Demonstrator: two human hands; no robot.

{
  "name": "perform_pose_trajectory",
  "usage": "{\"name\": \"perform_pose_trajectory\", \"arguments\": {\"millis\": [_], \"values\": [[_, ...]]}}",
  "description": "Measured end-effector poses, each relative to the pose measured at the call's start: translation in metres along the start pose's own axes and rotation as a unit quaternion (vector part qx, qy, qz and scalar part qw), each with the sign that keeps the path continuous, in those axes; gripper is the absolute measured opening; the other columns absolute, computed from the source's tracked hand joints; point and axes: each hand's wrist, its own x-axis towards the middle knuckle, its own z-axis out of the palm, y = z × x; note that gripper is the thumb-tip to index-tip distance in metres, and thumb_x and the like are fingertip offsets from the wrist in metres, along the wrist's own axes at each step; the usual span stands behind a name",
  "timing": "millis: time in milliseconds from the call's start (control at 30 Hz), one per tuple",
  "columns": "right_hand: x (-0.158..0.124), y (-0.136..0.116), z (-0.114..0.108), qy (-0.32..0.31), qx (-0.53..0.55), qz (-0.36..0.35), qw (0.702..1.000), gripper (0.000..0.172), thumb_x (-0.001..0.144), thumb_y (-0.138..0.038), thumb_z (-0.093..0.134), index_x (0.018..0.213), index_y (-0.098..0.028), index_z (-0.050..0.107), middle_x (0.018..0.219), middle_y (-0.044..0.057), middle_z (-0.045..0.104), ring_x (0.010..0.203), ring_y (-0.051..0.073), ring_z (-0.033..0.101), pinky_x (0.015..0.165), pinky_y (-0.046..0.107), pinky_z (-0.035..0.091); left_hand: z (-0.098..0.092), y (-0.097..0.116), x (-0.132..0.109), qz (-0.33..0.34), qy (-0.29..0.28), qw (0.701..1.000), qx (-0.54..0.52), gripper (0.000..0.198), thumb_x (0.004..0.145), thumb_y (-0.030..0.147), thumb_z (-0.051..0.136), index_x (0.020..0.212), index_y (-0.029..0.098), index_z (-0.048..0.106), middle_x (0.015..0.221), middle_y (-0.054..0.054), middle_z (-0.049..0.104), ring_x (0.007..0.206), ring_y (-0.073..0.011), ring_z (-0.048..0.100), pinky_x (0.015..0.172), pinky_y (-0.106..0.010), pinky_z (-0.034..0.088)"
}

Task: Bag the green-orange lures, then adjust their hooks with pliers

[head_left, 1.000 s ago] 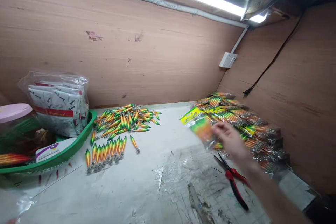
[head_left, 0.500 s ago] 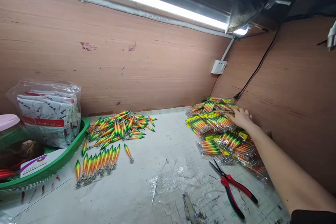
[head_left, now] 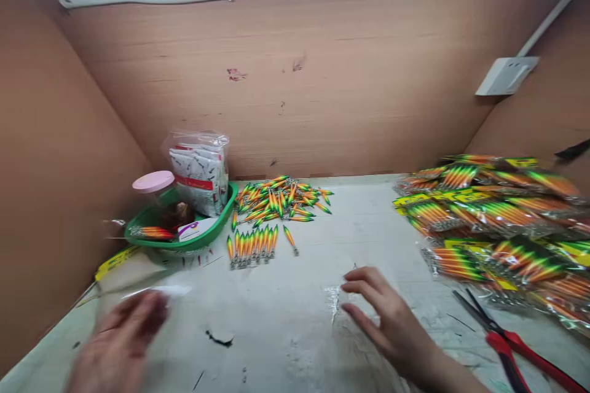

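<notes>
At the lower left, my left hand (head_left: 122, 334), smeared by motion, is closed on a clear plastic bag (head_left: 177, 290). Just beyond it lie packing bags with yellow headers (head_left: 117, 263). My right hand (head_left: 382, 313) hovers over the bench with fingers apart and nothing in them. Ahead of both hands is a row of green-and-orange squid jigs (head_left: 252, 245), with one single jig (head_left: 290, 239) to its right. A loose heap of the same jigs (head_left: 279, 201) lies behind the row.
Bagged jigs (head_left: 479, 212) are piled at the right, with red-handled pliers (head_left: 500, 338) in front. A green basket (head_left: 224, 215) on the left holds a bag of white packets (head_left: 196, 175) and a pink-lidded jar (head_left: 153, 182). Wooden walls enclose the bench.
My view has swung left. My right hand has left the bagged pile and come back to the front middle of the bench. My left hand has come into view with a plastic bag.
</notes>
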Motion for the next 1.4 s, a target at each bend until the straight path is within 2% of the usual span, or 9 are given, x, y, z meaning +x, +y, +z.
{"name": "perform_pose_trajectory", "arguments": {"millis": [100,233,433,733,967,1100,1233,1300,1400], "values": [[0.012,-0.038,0.035,-0.12,0.284,0.144,0.94,0.031,0.086,-0.046,0.06,0.103,-0.02,0.062,0.1,0.009,0.064,0.089,0.02,0.061,0.08,0.035,0.05,0.027,-0.019,-0.043,-0.13,-0.189,0.969,-0.086,0.053,0.032,0.03,0.095,0.071,0.016,0.063,0.066,0.001,0.069,0.063,-0.014,0.064,0.063,-0.024,0.055],[0.026,-0.054,0.055,-0.099,0.535,0.302,0.783,0.041,0.073,-0.054,0.072,0.09,-0.018,0.063,0.086,0.005,0.065,0.074,0.015,0.06,0.069,0.03,0.05,0.044,-0.061,-0.093,-0.181,-0.305,0.932,-0.074,0.051,0.041,0.035,0.093,0.077,0.016,0.063,0.057,0.004,0.062,0.056,-0.008,0.06,0.061,-0.019,0.05],[0.016,-0.042,0.061,-0.087,0.552,0.352,0.751,0.046,0.079,-0.064,0.056,0.084,-0.018,0.059,0.074,0.003,0.063,0.065,0.014,0.058,0.059,0.028,0.048,0.031,-0.089,-0.091,-0.159,-0.393,0.906,0.01,0.052,0.054,0.044,0.087,0.088,0.015,0.06,0.053,0.007,0.052,0.055,-0.0087,0.056,0.056,-0.019,0.042],[0.005,-0.031,0.068,-0.241,0.378,0.387,0.806,0.049,0.061,-0.063,0.069,0.064,-0.02,0.046,0.049,-0.007,0.048,0.038,0.006,0.041,0.04,0.02,0.032,0.017,-0.119,-0.084,-0.123,-0.39,0.895,0.179,0.048,0.062,0.049,0.077,0.087,0.021,0.047,0.057,0.008,0.05,0.048,-0.0126,0.056,0.042,-0.02,0.037],[0.002,-0.025,0.072,-0.297,0.217,0.354,0.86,0.031,0.084,-0.052,0.044,0.073,-0.023,0.042,0.05,-0.004,0.057,0.03,0.012,0.047,0.031,0.023,0.032,0.006,-0.104,-0.06,-0.024,-0.328,0.906,0.267,0.03,0.071,0.041,0.065,0.089,0.02,0.053,0.048,0.007,0.053,0.048,-0.0182,0.059,0.05,-0.026,0.039],[0.034,-0.01,0.067,-0.225,0.076,0.234,0.943,0.013,0.088,-0.027,0.05,0.08,-0.019,0.055,0.075,0.005,0.066,0.069,0.019,0.065,0.063,0.032,0.051,-0.007,-0.08,-0.055,0.027,-0.326,0.851,0.411,0.013,0.078,0.035,0.058,0.081,0.022,0.054,0.049,0.003,0.06,0.047,-0.0185,0.055,0.052,-0.026,0.034],[0.083,0.016,0.074,-0.154,-0.028,0.11,0.982,0.023,0.092,-0.022,0.054,0.114,-0.016,0.058,0.118,0.01,0.06,0.11,0.023,0.056,0.094,0.046,0.044,-0.016,-0.068,-0.053,0.091,-0.234,0.807,0.534,0.025,0.074,0.035,0.063,0.056,0.024,0.049,0.048,0.001,0.058,0.048,-0.0185,0.051,0.049,-0.026,0.024],[0.101,0.027,0.08,-0.152,-0.056,0.061,0.985,0.026,0.092,-0.028,0.058,0.116,-0.018,0.059,0.12,0.007,0.059,0.108,0.022,0.057,0.092,0.046,0.047,-0.019,-0.066,-0.051,0.099,-0.213,0.824,0.516,0.03,0.074,0.036,0.064,0.053,0.024,0.047,0.048,0.001,0.057,0.049,-0.0182,0.052,0.049,-0.025,0.026],[0.112,0.037,0.088,-0.148,-0.079,0.009,0.986,0.022,0.093,-0.032,0.057,0.109,-0.018,0.061,0.114,0.006,0.062,0.099,0.019,0.061,0.086,0.041,0.051,-0.02,-0.061,-0.044,-0.003,-0.249,0.916,0.315,0.025,0.071,0.037,0.071,0.068,0.023,0.051,0.061,0.0,0.067,0.066,-0.0202,0.065,0.06,-0.026,0.045]]}}
